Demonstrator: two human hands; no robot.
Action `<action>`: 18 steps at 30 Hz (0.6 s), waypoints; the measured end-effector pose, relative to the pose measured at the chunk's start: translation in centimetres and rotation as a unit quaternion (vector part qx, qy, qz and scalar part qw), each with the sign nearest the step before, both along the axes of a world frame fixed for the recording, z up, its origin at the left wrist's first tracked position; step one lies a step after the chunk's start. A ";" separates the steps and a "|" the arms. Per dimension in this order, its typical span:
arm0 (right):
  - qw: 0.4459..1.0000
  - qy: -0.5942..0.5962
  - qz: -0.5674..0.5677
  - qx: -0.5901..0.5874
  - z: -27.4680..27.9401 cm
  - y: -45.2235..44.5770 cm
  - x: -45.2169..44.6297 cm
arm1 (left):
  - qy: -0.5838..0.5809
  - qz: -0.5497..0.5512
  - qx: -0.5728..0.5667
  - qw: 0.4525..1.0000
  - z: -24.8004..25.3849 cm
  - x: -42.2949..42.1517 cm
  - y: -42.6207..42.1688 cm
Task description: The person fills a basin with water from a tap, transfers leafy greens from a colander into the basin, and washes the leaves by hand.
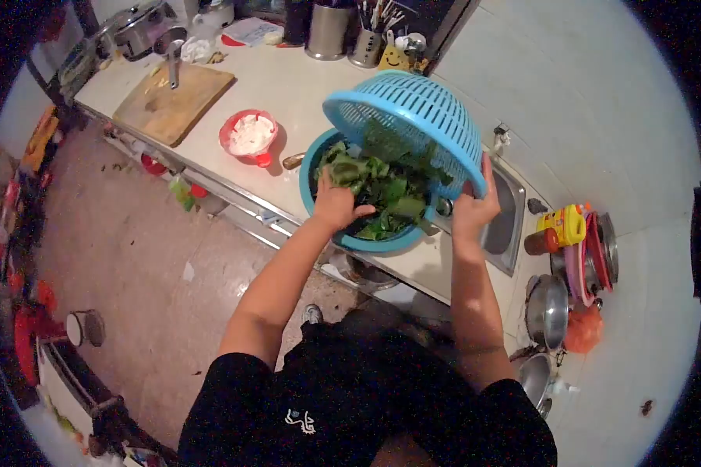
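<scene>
My right hand (477, 208) grips the rim of a light blue slotted basket (420, 105), which is tilted on its side over a blue basin (309, 167). Leafy greens (393, 191) fill the basin, and some still lie against the inside of the basket. At the basin's left side, my left hand (336, 204) rests on the leaves with its fingers and thumb spread; some fingertips are hidden among them. A red bowl (249, 135) of white powder stands left of the basin, with a brown handle (294, 161) between them.
A cutting board (171, 101) with a cleaver lies at the counter's left. A sink (503, 222) is right of the basin. Metal containers (329, 33) stand along the back. Pans (547, 311) and a yellow bottle (562, 226) are at the right.
</scene>
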State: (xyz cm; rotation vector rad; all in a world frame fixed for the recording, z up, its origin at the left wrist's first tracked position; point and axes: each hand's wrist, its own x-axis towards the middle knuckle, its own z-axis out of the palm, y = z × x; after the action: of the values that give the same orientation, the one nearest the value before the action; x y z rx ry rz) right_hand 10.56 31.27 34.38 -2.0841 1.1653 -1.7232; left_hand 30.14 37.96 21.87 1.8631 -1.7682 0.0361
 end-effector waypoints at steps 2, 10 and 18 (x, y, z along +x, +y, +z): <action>1.000 -0.010 -0.017 -0.009 0.3 -0.1 0.0 | -0.029 0.013 -0.008 0.999 0.3 -0.3 0.3; 0.996 -0.007 -0.058 -0.070 1.3 -0.4 0.3 | -0.043 -0.040 0.218 0.974 11.5 -2.6 2.6; 0.995 -0.059 -0.046 0.073 2.9 0.7 0.2 | -0.125 -0.136 -0.113 0.976 7.3 -4.8 -6.0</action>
State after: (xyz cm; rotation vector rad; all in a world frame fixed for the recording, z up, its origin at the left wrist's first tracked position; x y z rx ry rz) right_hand 10.72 31.96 37.27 -1.8456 1.3266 -1.7172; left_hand 25.31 32.00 29.14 1.4943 -2.0795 0.3665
